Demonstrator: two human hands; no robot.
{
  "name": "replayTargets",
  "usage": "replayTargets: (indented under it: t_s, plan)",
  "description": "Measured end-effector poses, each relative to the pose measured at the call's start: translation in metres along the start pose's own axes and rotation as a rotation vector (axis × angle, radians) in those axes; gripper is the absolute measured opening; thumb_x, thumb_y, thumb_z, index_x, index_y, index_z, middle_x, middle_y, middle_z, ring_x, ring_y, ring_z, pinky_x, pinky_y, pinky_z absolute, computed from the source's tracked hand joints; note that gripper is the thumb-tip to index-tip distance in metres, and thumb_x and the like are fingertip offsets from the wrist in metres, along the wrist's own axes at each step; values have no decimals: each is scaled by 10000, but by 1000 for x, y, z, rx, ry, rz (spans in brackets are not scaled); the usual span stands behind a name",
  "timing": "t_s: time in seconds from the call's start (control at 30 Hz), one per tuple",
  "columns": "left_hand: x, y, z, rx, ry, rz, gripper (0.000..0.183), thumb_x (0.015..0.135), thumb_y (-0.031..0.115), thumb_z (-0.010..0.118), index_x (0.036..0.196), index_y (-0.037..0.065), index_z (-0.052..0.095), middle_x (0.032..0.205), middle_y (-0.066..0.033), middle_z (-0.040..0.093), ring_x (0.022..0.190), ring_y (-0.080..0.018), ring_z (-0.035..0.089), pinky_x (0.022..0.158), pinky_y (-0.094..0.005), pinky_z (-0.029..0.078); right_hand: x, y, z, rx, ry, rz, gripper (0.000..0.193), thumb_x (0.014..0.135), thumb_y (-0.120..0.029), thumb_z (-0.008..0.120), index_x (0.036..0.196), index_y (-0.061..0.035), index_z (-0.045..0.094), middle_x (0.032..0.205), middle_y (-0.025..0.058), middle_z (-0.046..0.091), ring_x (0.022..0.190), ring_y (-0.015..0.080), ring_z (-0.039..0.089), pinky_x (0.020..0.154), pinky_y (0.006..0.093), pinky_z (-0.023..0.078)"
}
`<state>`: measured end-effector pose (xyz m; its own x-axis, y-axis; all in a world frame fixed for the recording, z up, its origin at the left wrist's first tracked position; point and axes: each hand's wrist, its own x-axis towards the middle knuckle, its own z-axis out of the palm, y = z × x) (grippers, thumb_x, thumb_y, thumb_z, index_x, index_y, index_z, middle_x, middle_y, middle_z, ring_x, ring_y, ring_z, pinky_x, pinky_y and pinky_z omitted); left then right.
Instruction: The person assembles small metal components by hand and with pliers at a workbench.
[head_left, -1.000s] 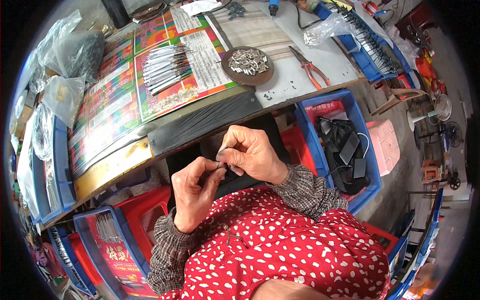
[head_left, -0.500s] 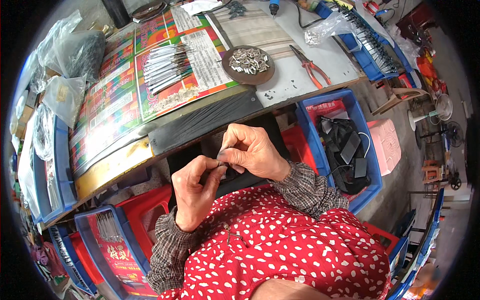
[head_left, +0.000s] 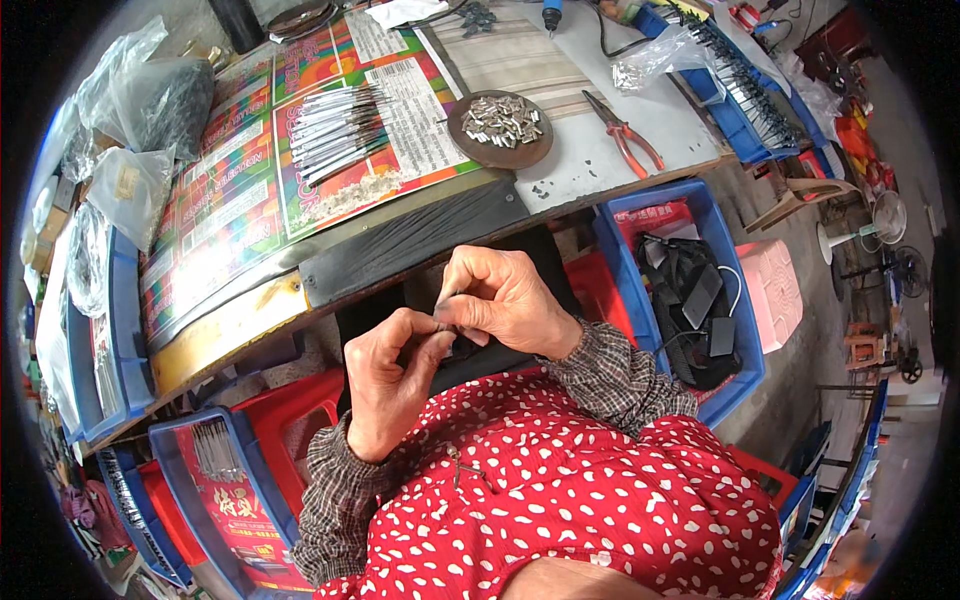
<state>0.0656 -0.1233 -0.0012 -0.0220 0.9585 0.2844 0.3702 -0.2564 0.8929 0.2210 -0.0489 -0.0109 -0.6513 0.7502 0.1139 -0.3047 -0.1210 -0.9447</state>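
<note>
Cluttered workbench (head_left: 560, 180), metal piece (head_left: 441, 311) pinched between hands

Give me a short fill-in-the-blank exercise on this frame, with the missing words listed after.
1. The left hand and right hand meet over a small thin ____ part pinched between the fingertips.
2. The round dish on the workbench holds a heap of small ____ pieces.
3. The pliers lying right of the dish have ____ handles.
4. The crate to the person's right, holding black cables, is ____.

Missing words: metal; metal; red; blue
</note>
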Motion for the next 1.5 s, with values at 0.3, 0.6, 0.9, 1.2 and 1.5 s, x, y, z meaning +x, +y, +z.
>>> replayTargets:
  t_s: [0.3, 0.6, 0.9, 1.2, 1.5]
  plan:
    - [-1, -6, 13, 456, 208, 220, 134, 725, -48, 671, 792, 4, 567, 682, -121, 570, 551, -232, 566, 483, -278, 421, 5, 9, 18, -78, 204, -90, 203, 880, -131, 636, 772, -37, 493, 650, -25, 545, 529, 0, 446, 427, 174, 345]
    - [-1, -2, -1, -87, -51, -110, 92, 778, -19, 667, 764, -15, 577, 623, -54, 582, 543, -77, 534, 510, -225, 429, -2, 7, 0, -14, 15, -27, 171, 876, -145, 641, 812, -29, 533, 643, -27, 525, 493, 12, 430, 412, 180, 331]
    - [-1, 1, 14, 234, 173, 115, 135, 744, -26, 686, 747, -1, 554, 630, -99, 568, 509, -164, 558, 486, -263, 433, -1, 14, 12, -78, 211, -70, 238, 867, -152, 657, 749, -62, 471, 581, -61, 466, 505, -10, 403, 405, 177, 300]
    - [-5, -2, 6, 65, 104, -66, 95, 759, -27, 684, 801, -20, 599, 621, -69, 567, 519, -85, 530, 484, -227, 420, -3, 6, 4, -67, 162, -34, 123, 871, -107, 637, 899, -9, 568, 670, -24, 538, 507, 10, 452, 424, 171, 358]
    - [-6, -3, 6, 48, 67, -93, 88, 765, -17, 687, 791, -22, 603, 622, -62, 573, 526, -76, 526, 491, -223, 418, -6, 1, 0, -153, 181, 6, 62, 878, -63, 607, 872, -6, 582, 683, -35, 541, 538, 4, 457, 448, 172, 369]
